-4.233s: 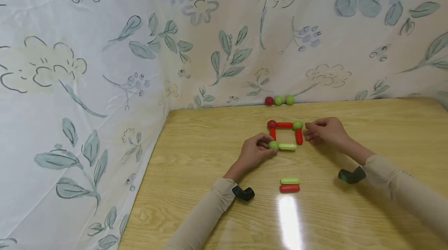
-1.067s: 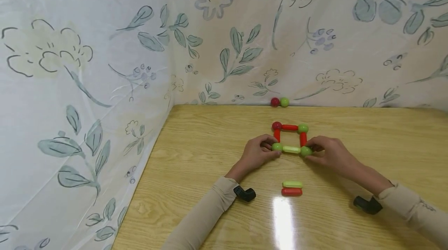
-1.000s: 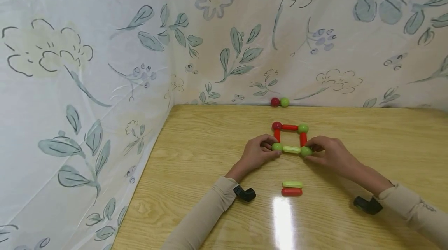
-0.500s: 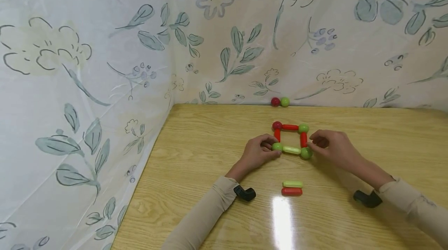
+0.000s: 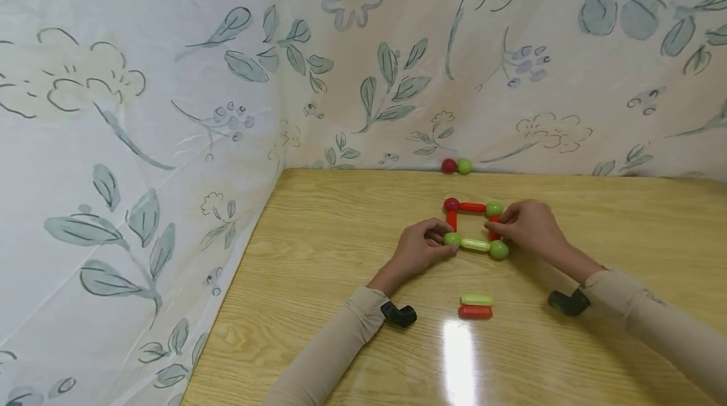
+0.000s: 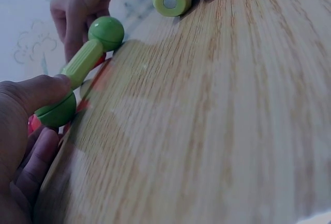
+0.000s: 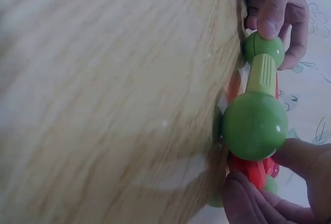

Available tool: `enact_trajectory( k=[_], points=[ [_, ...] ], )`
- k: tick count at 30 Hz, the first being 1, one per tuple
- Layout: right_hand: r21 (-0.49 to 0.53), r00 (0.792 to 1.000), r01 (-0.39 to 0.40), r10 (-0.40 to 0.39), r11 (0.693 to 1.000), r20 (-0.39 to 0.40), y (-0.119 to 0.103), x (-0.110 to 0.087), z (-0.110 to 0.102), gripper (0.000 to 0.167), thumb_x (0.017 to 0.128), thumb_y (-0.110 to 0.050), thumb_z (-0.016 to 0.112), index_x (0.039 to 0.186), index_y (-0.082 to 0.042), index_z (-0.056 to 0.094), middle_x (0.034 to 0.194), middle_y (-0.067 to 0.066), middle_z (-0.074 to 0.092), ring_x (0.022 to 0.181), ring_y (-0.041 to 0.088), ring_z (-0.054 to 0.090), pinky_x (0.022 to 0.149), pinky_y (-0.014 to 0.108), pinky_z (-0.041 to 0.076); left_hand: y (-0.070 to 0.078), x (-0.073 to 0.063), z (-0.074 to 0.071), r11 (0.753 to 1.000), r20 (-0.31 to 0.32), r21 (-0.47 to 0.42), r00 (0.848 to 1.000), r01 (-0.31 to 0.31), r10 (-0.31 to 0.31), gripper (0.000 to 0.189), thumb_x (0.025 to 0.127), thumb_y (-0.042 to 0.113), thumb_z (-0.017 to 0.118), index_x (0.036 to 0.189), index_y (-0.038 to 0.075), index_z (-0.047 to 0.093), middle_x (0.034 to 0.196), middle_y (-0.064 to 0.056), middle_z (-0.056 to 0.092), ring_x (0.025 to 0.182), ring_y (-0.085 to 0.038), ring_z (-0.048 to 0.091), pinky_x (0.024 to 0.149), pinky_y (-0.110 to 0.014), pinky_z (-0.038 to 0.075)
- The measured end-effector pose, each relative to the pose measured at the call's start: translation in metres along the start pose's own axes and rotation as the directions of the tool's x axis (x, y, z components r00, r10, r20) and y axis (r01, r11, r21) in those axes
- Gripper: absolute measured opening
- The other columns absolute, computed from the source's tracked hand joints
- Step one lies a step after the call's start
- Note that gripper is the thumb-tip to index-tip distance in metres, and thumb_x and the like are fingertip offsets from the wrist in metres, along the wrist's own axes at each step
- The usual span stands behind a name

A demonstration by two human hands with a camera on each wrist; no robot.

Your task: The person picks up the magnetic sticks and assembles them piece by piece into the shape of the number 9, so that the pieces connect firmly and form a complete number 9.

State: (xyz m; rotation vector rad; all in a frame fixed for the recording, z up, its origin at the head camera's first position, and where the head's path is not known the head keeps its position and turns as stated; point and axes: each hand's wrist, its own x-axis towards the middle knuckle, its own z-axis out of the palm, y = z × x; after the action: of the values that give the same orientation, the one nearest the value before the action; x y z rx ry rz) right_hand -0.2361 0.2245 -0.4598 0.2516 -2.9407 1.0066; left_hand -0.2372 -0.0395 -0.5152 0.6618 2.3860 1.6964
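Magnetic rods and balls form a small square on the wooden table. My left hand [image 5: 417, 247] pinches the green ball [image 5: 452, 239] at its near left corner between thumb and fingers. My right hand [image 5: 532, 229] has thumb and fingers on either side of the right-hand red rod [image 7: 251, 171], pinching it. A lime rod [image 5: 475, 245] joins the held ball to another green ball [image 5: 499, 249] at the near right corner. Across the back, a red rod [image 5: 472, 207] links a dark red ball [image 5: 451, 204] and a green ball [image 5: 494, 209]. The left side is a red rod [image 5: 451, 221].
Nearer me lie a loose lime rod [image 5: 476, 299] and a loose red rod [image 5: 475, 312], side by side. A dark red ball [image 5: 449, 166] and a green ball [image 5: 464, 166] sit at the table's back edge, against the floral cloth [image 5: 363, 96].
One green ball from the back edge now sits at the square's near right corner. My right hand has let go of it and moved back to the red rod. My left hand stays put.
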Motion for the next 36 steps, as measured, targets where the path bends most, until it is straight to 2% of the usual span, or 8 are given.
enact_trajectory(
  k=[6,12,24,36],
  points=[
    [-0.007,1.0,-0.01,0.01,1.0,0.0,0.002,0.005,0.0,0.028,0.082,-0.027,0.083,0.078,-0.001,0.074,0.065,-0.001,0.068,0.061,0.015,0.06,0.058,0.031,0.045,0.002,0.001,0.0,1.0,0.002,0.012,1.0,-0.014,0.014,0.029,0.084,0.022,0.084,0.109,0.021,0.069,0.099,0.011,0.065,0.088,-0.005,0.065,0.074,-0.022,0.056],
    [-0.014,1.0,-0.031,0.031,0.999,0.0,0.005,0.008,-0.002,0.027,0.082,-0.026,0.083,0.076,-0.002,0.074,0.064,-0.001,0.068,0.062,0.015,0.06,0.056,0.03,0.045,0.002,0.002,0.001,1.0,0.005,0.014,1.0,-0.017,0.017,0.029,0.084,0.021,0.084,0.109,0.019,0.069,0.1,0.009,0.066,0.089,-0.006,0.065,0.075,-0.022,0.056],
    [0.009,0.995,-0.079,0.079,0.997,0.065,-0.002,0.012,-0.008,0.025,0.081,-0.025,0.082,0.074,-0.002,0.073,0.066,0.002,0.068,0.058,0.014,0.061,0.05,0.028,0.044,0.001,0.001,0.001,1.0,-0.001,0.026,1.0,-0.016,0.016,0.028,0.084,0.02,0.084,0.107,0.019,0.069,0.098,0.011,0.066,0.09,-0.007,0.065,0.076,-0.022,0.056],
    [0.031,0.988,-0.105,0.101,0.994,0.115,-0.004,0.011,-0.01,0.026,0.083,-0.025,0.081,0.079,0.0,0.073,0.069,0.004,0.07,0.061,0.021,0.069,0.053,0.028,0.046,-0.001,0.003,0.0,0.998,-0.01,0.043,0.999,-0.048,0.048,0.029,0.083,0.022,0.085,0.107,0.02,0.069,0.098,0.011,0.066,0.087,-0.005,0.065,0.075,-0.021,0.055]
  ],
)
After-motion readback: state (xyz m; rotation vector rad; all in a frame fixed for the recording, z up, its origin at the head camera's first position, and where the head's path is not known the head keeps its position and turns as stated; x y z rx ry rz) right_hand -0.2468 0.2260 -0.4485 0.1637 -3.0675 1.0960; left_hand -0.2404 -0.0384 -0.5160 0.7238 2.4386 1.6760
